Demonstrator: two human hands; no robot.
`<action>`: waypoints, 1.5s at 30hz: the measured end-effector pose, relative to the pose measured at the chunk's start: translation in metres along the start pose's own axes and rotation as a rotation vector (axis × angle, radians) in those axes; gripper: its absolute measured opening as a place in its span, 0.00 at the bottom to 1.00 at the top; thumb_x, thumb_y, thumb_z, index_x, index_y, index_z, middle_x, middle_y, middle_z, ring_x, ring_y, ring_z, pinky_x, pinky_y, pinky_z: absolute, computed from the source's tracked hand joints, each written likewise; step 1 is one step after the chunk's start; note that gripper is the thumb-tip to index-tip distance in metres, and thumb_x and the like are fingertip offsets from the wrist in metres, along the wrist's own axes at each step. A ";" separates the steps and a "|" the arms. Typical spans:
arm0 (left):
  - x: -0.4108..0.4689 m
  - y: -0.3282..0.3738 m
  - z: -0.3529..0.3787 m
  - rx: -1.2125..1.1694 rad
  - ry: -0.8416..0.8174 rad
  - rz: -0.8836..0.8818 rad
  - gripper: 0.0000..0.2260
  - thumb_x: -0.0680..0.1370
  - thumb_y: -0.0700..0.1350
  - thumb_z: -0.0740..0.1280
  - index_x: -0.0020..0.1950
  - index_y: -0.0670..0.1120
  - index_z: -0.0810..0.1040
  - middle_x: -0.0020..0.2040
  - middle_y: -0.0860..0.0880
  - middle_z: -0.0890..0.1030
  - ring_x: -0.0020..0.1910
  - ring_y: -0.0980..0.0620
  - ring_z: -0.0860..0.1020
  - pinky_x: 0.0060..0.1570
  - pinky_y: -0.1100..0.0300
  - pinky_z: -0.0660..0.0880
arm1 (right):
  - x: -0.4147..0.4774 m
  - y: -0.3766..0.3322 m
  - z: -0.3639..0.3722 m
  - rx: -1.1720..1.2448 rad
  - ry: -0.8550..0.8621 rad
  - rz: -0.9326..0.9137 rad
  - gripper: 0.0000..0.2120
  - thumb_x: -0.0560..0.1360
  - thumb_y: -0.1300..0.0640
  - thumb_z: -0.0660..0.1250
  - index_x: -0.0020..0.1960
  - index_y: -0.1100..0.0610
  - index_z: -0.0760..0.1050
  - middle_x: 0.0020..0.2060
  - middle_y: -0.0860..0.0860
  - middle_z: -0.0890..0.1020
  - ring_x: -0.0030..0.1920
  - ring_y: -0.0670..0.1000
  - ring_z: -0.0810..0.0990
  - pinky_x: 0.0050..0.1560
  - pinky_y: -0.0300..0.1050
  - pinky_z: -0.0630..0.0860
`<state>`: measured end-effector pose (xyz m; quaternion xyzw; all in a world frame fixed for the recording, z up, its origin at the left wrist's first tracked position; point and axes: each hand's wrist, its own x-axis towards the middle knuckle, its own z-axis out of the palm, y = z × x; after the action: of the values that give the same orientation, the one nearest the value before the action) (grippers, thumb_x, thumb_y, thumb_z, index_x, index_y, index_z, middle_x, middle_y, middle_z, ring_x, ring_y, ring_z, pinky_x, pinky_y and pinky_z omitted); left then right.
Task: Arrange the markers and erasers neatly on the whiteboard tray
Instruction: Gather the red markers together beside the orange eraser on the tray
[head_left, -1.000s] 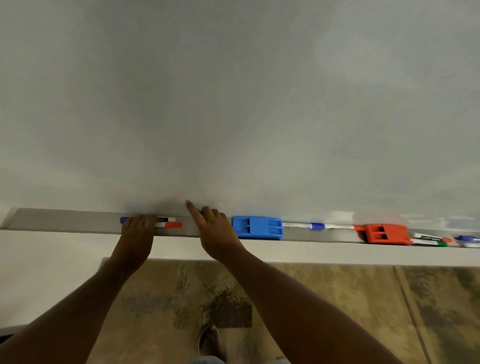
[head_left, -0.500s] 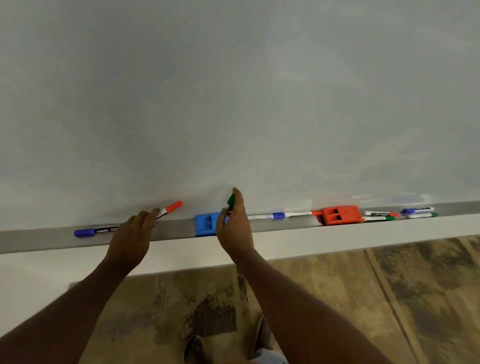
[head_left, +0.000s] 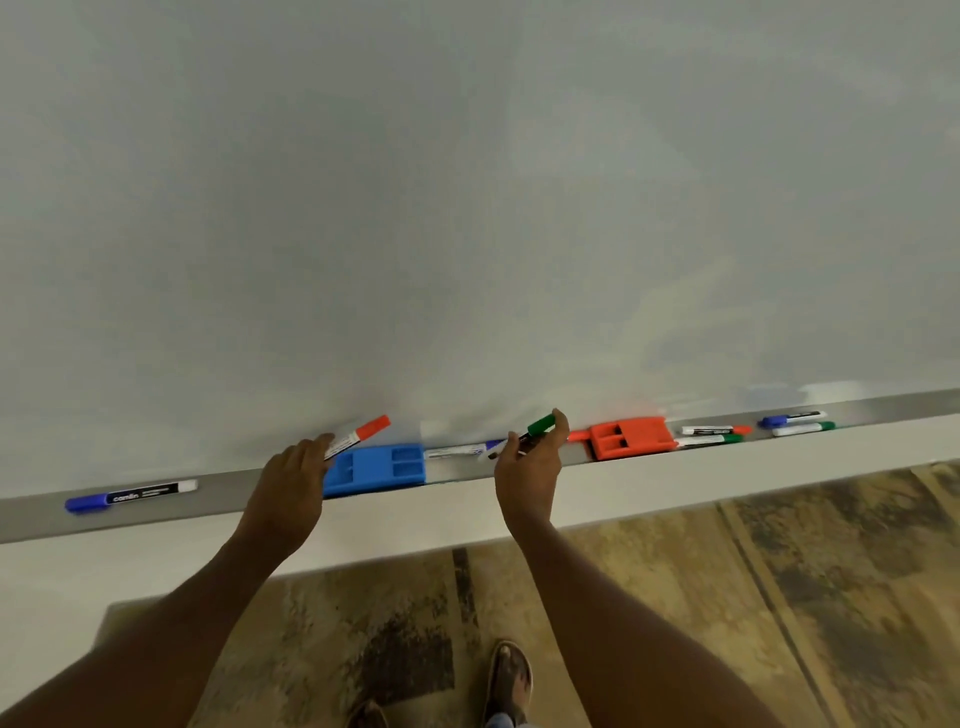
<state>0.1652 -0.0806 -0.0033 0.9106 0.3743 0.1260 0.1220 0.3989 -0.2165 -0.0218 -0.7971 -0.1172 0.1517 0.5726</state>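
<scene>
A grey whiteboard tray (head_left: 218, 501) runs across the view below the whiteboard. My left hand (head_left: 293, 475) holds a red-capped marker (head_left: 363, 432) lifted above the blue eraser (head_left: 376, 468). My right hand (head_left: 530, 467) grips a green-capped marker (head_left: 537, 427) above the tray, between the blue eraser and the orange eraser (head_left: 631, 437). A blue marker (head_left: 462, 450) lies in the tray between the erasers. Another blue-capped marker (head_left: 130, 496) lies alone at the left. Right of the orange eraser lie a red marker (head_left: 717, 430) and a green one (head_left: 709, 441), then a blue one (head_left: 792, 418) and a green one (head_left: 802, 428).
The whiteboard (head_left: 467, 208) fills the upper view. Below the tray is a white wall ledge (head_left: 675, 483), then a brown patterned floor (head_left: 779, 597). My sandalled foot (head_left: 509, 680) shows at the bottom.
Both hands have moved right along the tray. My left hand lifted the red-capped marker off the tray and carries it over the blue eraser. My right hand picked up the green-capped marker.
</scene>
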 end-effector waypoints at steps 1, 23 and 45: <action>0.003 0.007 0.003 -0.002 -0.006 0.002 0.16 0.70 0.29 0.69 0.57 0.32 0.73 0.41 0.36 0.79 0.35 0.40 0.77 0.34 0.47 0.75 | 0.007 0.001 -0.007 0.014 0.024 0.001 0.29 0.78 0.59 0.65 0.69 0.40 0.53 0.52 0.49 0.78 0.46 0.45 0.81 0.47 0.39 0.79; 0.053 0.113 0.062 -0.054 -0.087 0.088 0.14 0.69 0.27 0.68 0.53 0.33 0.75 0.41 0.36 0.80 0.38 0.39 0.79 0.38 0.42 0.78 | 0.148 0.035 -0.164 0.086 0.509 0.239 0.31 0.77 0.62 0.63 0.74 0.55 0.51 0.57 0.64 0.78 0.51 0.65 0.80 0.52 0.54 0.79; 0.069 0.162 0.092 -0.047 -0.151 0.013 0.12 0.70 0.28 0.68 0.52 0.33 0.75 0.41 0.37 0.80 0.38 0.42 0.79 0.37 0.48 0.77 | 0.255 0.057 -0.213 0.010 0.411 0.356 0.25 0.75 0.64 0.66 0.67 0.59 0.58 0.55 0.64 0.78 0.47 0.60 0.79 0.45 0.48 0.77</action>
<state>0.3475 -0.1555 -0.0285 0.9167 0.3551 0.0668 0.1706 0.7162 -0.3298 -0.0394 -0.8163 0.1442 0.0853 0.5527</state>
